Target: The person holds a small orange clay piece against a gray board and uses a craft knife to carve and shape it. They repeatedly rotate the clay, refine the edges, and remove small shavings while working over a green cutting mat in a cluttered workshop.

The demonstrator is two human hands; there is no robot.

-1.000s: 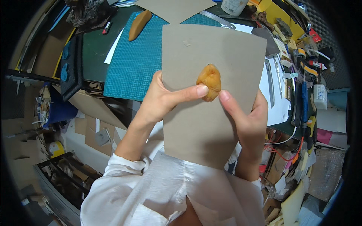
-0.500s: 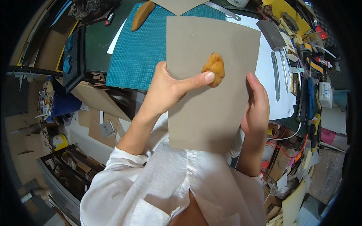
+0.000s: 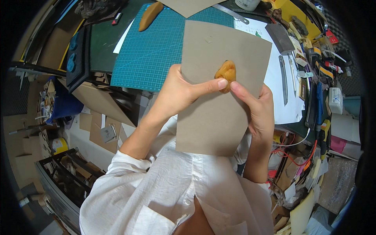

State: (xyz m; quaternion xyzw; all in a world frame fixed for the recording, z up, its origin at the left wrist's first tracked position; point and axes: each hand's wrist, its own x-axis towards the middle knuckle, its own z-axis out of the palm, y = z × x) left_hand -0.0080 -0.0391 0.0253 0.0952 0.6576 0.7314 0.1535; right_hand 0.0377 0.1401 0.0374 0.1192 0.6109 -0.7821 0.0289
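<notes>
Over the counter's near edge, grey board (image 3: pixel 207 125) held up in front of white shirt (image 3: pixel 164 188), its top end overlapping cutting mat (image 3: pixel 145 58) in view. Orange-yellow lump (image 3: pixel 226 70) sits on board's face, about midway between its side edges, nearer its top edge than its bottom one. Left hand (image 3: pixel 178 92): half open, grips board by its left edge, fingers hidden behind, thumb stretched across the front, tip on lump's lower left. Right hand (image 3: pixel 260 111): part open, thumb tip against lump's lower right, fingers bent behind board's right edge, mostly hidden; can't tell if they grip. Thumb tips close together, lump's lower end between them.

Rest of counter (image 3: pixel 102 51): teal mat lies left of board, tan elongated piece (image 3: pixel 150 16) at its far left corner. Second grey board (image 3: pixel 187 6) points a corner over mat's far edge. Metal ruler (image 3: pixel 233 14) lies slanted at mat's far right corner. White paper (image 3: pixel 276 111) toward counter's right side, grey craft knife (image 3: pixel 282 80) on it, dark grey block (image 3: pixel 280 38) by its far right corner. White bottle (image 3: pixel 335 100) by counter's right edge.
</notes>
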